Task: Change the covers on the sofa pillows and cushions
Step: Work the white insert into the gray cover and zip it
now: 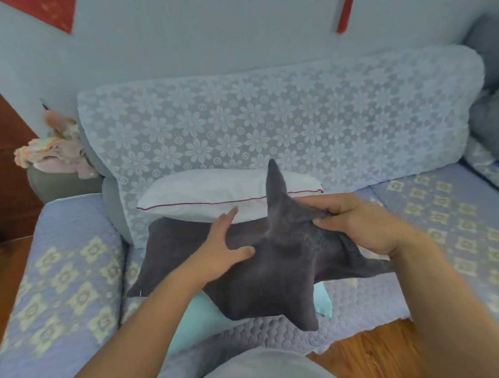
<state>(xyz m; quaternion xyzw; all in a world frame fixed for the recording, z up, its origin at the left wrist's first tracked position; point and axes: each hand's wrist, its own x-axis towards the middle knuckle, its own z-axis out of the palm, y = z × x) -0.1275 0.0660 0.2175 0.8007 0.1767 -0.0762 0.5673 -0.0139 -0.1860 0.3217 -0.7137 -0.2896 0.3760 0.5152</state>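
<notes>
The soft, limp grey cover (274, 262) is pinched by the right hand (355, 224) in front of the white pillow (203, 196); the left hand (228, 247) is pressed flat, fingers straight; its edges are judged best gripped.

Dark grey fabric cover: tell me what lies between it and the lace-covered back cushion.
A white pillow with red piping, shown in the head view.

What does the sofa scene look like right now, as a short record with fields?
left hand: fingers spread, pressing on the dark grey cover
right hand: pinching a fold of the same cover
white pillow: bare, lying behind the cover against the lace-covered back cushion
light blue fabric: partly under the cover
</notes>
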